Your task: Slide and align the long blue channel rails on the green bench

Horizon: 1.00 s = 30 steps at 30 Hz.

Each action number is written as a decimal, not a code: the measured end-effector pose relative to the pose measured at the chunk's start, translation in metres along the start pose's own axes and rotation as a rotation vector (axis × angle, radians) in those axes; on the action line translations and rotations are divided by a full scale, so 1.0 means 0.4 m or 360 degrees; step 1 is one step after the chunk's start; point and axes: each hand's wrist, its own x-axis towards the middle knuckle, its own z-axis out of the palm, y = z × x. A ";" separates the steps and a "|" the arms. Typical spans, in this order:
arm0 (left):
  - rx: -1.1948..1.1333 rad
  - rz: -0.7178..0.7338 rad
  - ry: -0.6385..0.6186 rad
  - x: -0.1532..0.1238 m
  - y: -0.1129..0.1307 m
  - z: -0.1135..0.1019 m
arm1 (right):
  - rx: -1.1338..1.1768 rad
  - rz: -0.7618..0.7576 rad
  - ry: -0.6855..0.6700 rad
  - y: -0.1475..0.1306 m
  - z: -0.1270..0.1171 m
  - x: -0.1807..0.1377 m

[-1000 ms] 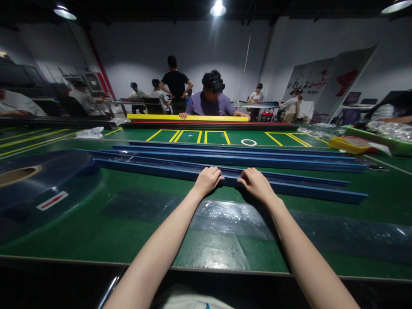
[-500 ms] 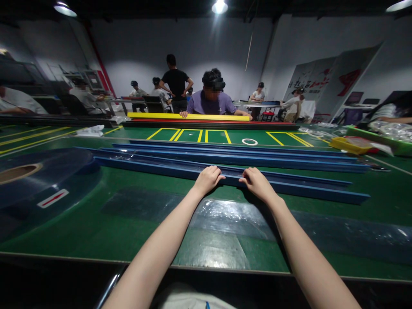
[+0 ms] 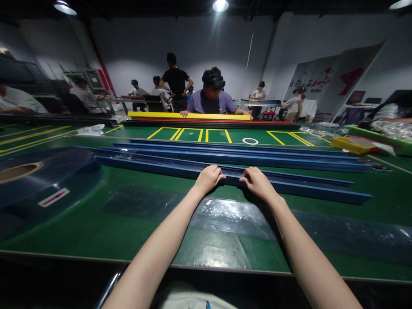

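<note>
You seem partway: the near blue channel [image 3: 315, 190] is in hand on the counter [image 3: 93, 231], while the farther blue channels [image 3: 289, 162] lie untouched beyond. Your left grip [image 3: 209, 177] and right grip [image 3: 255, 180] curl around its near wall, apart, with the channel running out past both.
</note>
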 end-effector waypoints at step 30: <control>0.0096 -0.0017 -0.0005 -0.003 0.006 -0.013 | -0.0278 -0.0109 -0.0043 -0.022 -0.011 -0.001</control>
